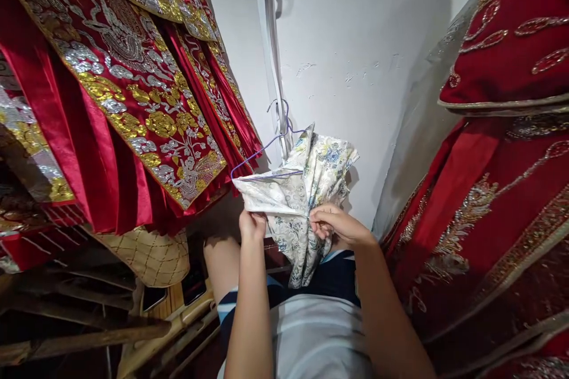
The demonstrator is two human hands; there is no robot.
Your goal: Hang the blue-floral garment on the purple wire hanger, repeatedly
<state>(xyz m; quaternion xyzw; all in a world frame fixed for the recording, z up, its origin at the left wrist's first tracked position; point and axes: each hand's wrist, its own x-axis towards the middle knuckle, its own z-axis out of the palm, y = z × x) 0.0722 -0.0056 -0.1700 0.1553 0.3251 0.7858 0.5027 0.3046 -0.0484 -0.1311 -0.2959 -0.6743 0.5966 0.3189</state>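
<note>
A white garment with a blue and yellow floral pattern (331, 160) hangs partly on a thin purple hanger (262, 150), in front of the lap. The hanger's left arm shows bare above the cloth, and its hook points up near the wall. My left hand (252, 225) is closed on the garment's pale left edge. Around the middle of the garment, my right hand (326, 222) pinches the cloth with curled fingers. The lower part of the garment hangs in folds between the two hands.
Red costumes with gold and silver embroidery (160, 124) hang at the left, and more red embroidered clothing (502, 201) fills the right. Ahead is a white wall (355, 23) with a pale vertical strip. Bamboo poles (111, 337) and a phone-like dark object (193, 284) lie at lower left.
</note>
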